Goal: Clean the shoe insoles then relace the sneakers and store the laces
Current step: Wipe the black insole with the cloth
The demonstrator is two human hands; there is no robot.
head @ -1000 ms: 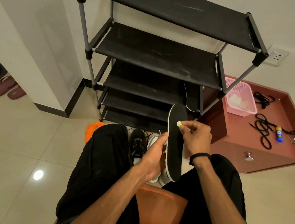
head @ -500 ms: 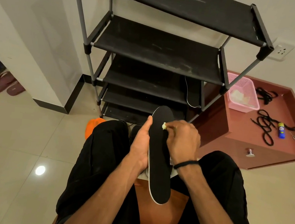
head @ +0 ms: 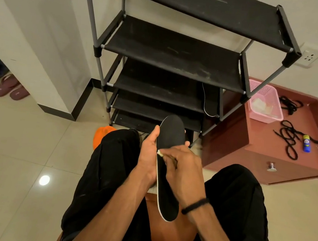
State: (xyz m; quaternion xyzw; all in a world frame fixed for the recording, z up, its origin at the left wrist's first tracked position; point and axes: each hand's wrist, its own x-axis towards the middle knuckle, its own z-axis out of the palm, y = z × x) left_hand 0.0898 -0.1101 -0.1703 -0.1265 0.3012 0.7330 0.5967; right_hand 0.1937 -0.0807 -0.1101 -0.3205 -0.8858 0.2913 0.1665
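Observation:
A black insole [head: 172, 135] with a white edge lies lengthwise over my lap, toe end pointing away. My left hand [head: 147, 158] grips its left edge from beneath, thumb up along the rim. My right hand [head: 183, 166] pinches a small pale wipe [head: 160, 152] and presses it on the insole's middle. A second insole [head: 209, 100] lies on a lower rack shelf. Black laces [head: 289, 138] lie on the red cabinet top. The sneakers are almost hidden behind my knees and hands.
A black shoe rack [head: 172, 62] stands straight ahead. To its right a red cabinet [head: 248, 160] carries a pink basket [head: 265, 104], a blue bottle [head: 306, 144] and more laces [head: 290, 105]. An orange object [head: 102, 133] sits by my left knee; slippers [head: 9, 89] lie far left.
The insole has tipped from upright to lying flatter over my lap. My right hand slid the wipe from the toe end down to the middle.

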